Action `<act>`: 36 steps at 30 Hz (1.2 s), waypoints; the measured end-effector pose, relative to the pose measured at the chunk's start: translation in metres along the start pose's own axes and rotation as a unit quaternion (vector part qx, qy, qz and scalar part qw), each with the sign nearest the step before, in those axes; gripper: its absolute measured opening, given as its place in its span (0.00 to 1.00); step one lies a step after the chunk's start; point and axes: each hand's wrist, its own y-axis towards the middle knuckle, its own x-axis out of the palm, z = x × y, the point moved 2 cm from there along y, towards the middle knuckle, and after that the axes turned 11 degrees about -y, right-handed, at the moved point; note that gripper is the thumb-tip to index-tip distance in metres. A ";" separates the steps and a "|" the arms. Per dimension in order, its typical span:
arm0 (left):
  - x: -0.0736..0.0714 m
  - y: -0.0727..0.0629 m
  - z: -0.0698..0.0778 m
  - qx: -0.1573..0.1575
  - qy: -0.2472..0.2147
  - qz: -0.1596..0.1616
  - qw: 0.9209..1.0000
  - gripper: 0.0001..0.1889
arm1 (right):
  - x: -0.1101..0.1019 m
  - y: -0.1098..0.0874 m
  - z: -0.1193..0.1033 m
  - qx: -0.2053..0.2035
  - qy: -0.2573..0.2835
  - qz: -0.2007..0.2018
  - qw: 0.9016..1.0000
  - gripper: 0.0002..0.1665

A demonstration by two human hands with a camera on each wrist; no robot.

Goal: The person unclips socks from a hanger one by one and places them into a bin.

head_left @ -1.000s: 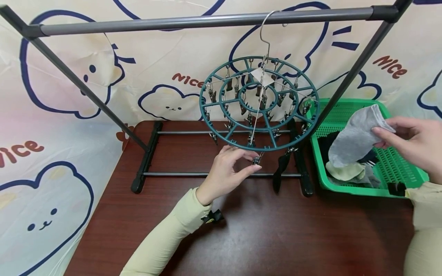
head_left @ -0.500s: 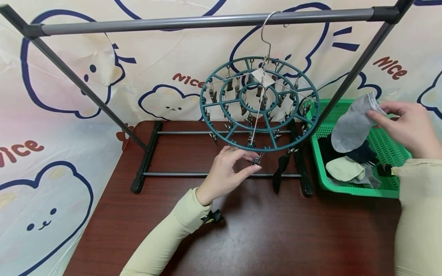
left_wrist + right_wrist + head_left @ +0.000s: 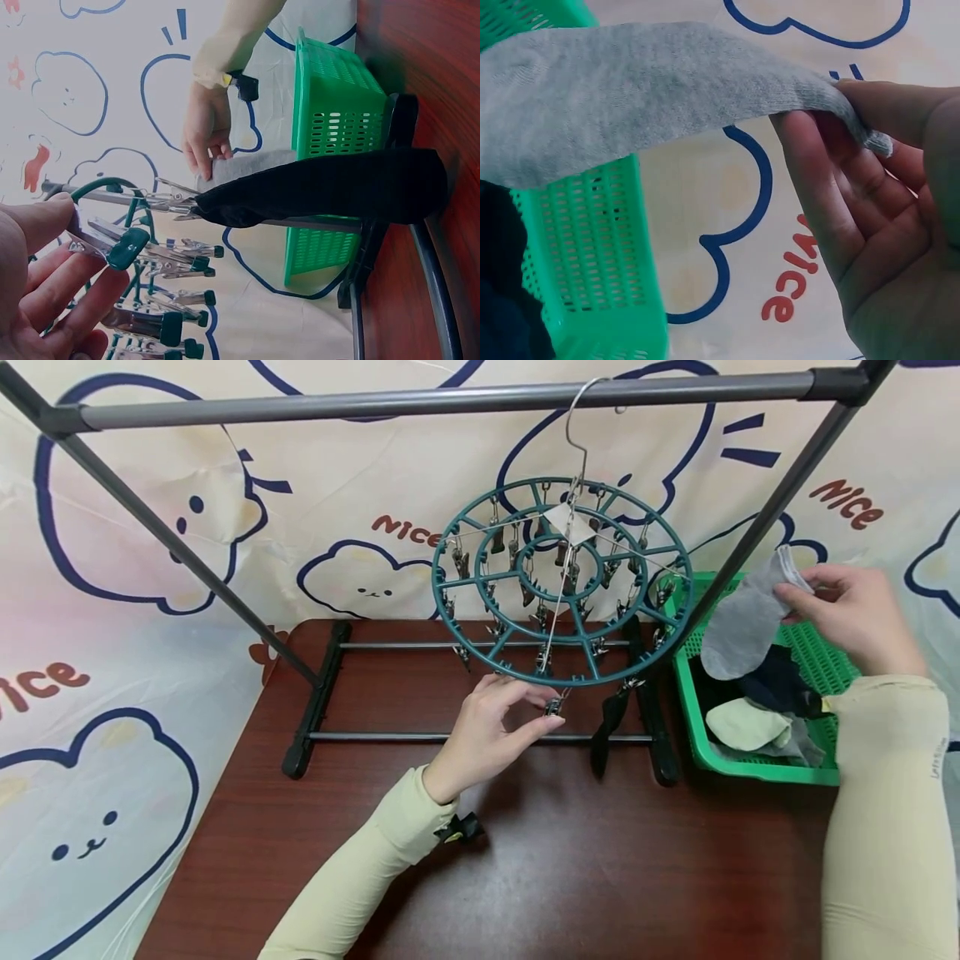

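Observation:
A grey sock hangs from my right hand, its cuff pinched between thumb and fingers over the green basket. In the right wrist view the sock stretches left from the fingertips. My left hand pinches a metal clip at the front rim of the round teal drying hanger. Seen from the left wrist, this clip has green-coated tips and sits between thumb and fingers. Just right of it, a black sock dangles from another clip on the rim.
The hanger hooks over the top bar of a grey metal rack standing on the brown table. Several clips hang around its rings. Inside the basket lie a pale green sock and dark socks. A printed cloth covers the wall behind.
My right hand has carried the grey sock left and upward, from the basket's right side toward the hanger. The left hand stays on the clip.

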 end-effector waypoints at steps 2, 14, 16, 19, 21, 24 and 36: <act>0.000 0.000 0.000 -0.001 0.000 0.001 1.000 0.15 | 0.000 0.008 -0.002 0.009 0.024 -0.003 1.000 0.25; -0.002 0.000 -0.001 -0.001 -0.004 -0.002 1.000 0.15 | 0.016 0.042 0.014 0.046 0.189 -0.014 0.981 0.10; -0.002 0.001 0.000 -0.001 -0.006 -0.002 1.000 0.15 | 0.022 0.044 0.016 0.058 0.180 -0.010 0.982 0.10; -0.002 0.000 -0.001 -0.002 -0.007 -0.002 1.000 0.15 | 0.030 0.047 0.017 0.070 0.185 -0.017 0.980 0.08; -0.002 0.000 0.000 -0.004 -0.007 0.000 1.000 0.15 | 0.034 0.048 0.015 0.071 0.201 -0.029 0.977 0.07; -0.003 -0.001 0.000 -0.006 -0.006 0.002 1.000 0.15 | 0.038 0.052 0.011 0.062 0.240 -0.036 0.968 0.05; -0.002 0.000 0.000 -0.007 -0.008 0.002 1.000 0.15 | 0.054 0.052 0.044 0.079 0.229 -0.077 0.967 0.07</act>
